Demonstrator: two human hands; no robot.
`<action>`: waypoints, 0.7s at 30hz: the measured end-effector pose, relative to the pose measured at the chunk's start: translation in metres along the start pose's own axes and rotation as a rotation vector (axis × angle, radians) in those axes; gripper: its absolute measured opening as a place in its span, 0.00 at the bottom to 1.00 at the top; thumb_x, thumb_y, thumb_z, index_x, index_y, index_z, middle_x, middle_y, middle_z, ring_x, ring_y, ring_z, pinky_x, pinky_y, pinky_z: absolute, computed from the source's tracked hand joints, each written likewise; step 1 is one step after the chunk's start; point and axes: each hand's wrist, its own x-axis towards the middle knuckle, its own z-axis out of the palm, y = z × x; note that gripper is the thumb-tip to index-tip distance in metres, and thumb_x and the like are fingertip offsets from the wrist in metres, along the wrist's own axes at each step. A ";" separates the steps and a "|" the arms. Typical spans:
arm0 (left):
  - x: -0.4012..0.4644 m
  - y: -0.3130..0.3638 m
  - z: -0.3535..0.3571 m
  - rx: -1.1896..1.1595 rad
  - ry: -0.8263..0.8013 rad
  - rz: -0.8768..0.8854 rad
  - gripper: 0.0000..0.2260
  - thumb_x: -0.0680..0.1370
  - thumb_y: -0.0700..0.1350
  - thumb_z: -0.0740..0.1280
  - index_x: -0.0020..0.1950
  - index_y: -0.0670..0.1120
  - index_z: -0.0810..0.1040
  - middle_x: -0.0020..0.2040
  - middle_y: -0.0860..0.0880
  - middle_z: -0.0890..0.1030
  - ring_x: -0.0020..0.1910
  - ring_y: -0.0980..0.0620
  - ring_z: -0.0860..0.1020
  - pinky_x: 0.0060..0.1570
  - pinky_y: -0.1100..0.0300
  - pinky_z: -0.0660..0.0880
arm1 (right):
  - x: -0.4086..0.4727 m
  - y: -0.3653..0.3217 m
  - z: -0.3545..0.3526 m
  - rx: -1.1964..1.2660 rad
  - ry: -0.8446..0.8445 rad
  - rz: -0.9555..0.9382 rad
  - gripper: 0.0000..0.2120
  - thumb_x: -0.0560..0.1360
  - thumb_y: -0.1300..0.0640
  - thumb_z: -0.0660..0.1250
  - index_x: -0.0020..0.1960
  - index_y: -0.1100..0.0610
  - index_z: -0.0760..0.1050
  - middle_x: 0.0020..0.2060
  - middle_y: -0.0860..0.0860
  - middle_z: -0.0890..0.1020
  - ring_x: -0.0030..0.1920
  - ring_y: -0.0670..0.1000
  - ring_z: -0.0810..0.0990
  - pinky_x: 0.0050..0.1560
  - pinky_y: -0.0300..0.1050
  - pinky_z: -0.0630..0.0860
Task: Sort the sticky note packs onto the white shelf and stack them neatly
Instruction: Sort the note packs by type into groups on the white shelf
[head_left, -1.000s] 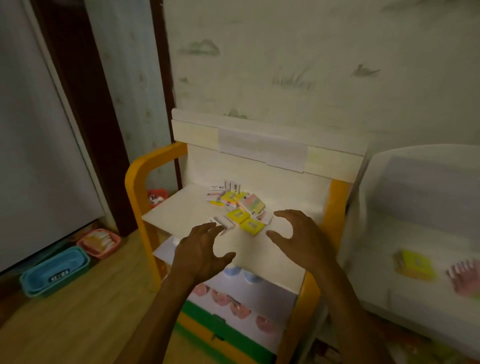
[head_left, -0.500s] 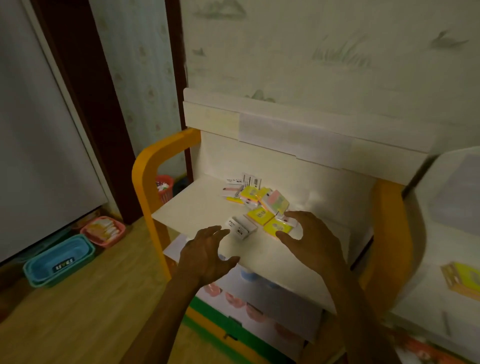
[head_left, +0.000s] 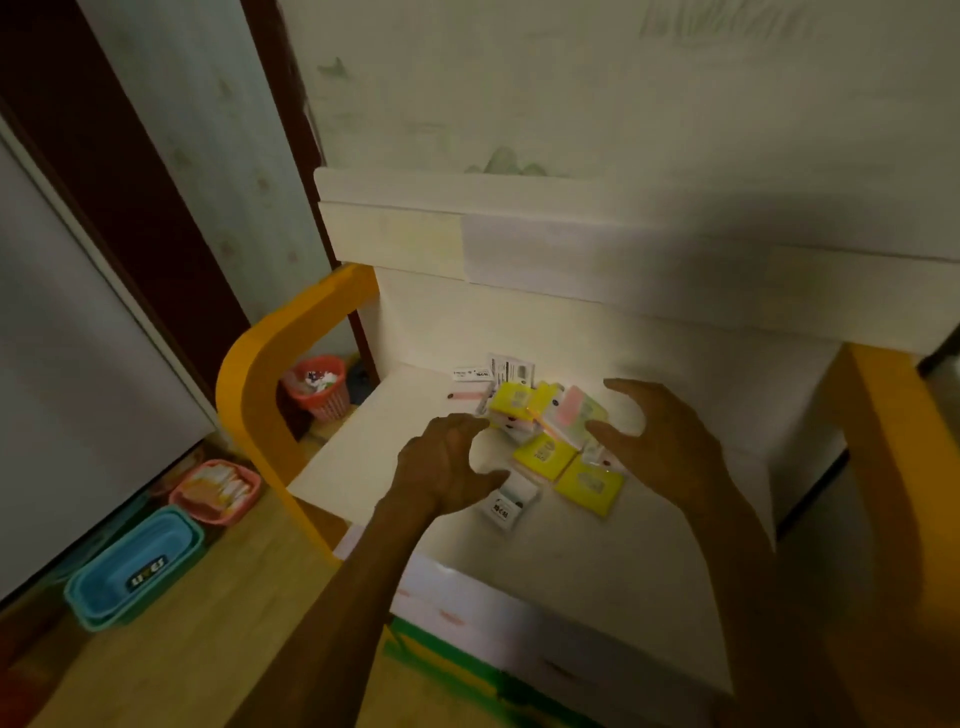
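At nine o'clock of the pile, the left hand (head_left: 447, 462) hovers with fingers spread, holding nothing. The sticky note packs (head_left: 545, 436) lie scattered on the white shelf (head_left: 374, 447). At three o'clock, the right hand (head_left: 660, 441) curls open, empty.

Two bare forearms, no sleeves in view. No rings, watch or bands visible on left hand (head_left: 447, 462) or right hand (head_left: 660, 441). Short fingernails, as far as the blur allows.
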 end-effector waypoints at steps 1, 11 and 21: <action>0.006 0.001 0.003 -0.008 -0.014 0.011 0.32 0.72 0.62 0.68 0.72 0.54 0.65 0.73 0.52 0.67 0.71 0.50 0.65 0.64 0.52 0.67 | 0.003 0.002 0.001 -0.013 -0.004 0.012 0.25 0.71 0.39 0.68 0.66 0.40 0.69 0.66 0.42 0.72 0.66 0.49 0.72 0.62 0.48 0.70; 0.034 -0.004 0.071 -0.088 -0.109 -0.052 0.42 0.69 0.67 0.67 0.76 0.51 0.54 0.75 0.49 0.61 0.72 0.47 0.62 0.63 0.47 0.68 | 0.011 0.022 0.020 -0.077 0.003 0.160 0.26 0.73 0.39 0.66 0.69 0.41 0.67 0.69 0.45 0.70 0.68 0.50 0.69 0.64 0.53 0.71; 0.018 -0.031 0.123 0.011 -0.118 0.063 0.39 0.71 0.64 0.63 0.76 0.47 0.55 0.73 0.47 0.61 0.70 0.46 0.60 0.65 0.50 0.62 | -0.007 0.031 0.038 -0.016 0.113 0.280 0.25 0.72 0.39 0.69 0.67 0.42 0.69 0.67 0.45 0.72 0.65 0.48 0.72 0.61 0.46 0.70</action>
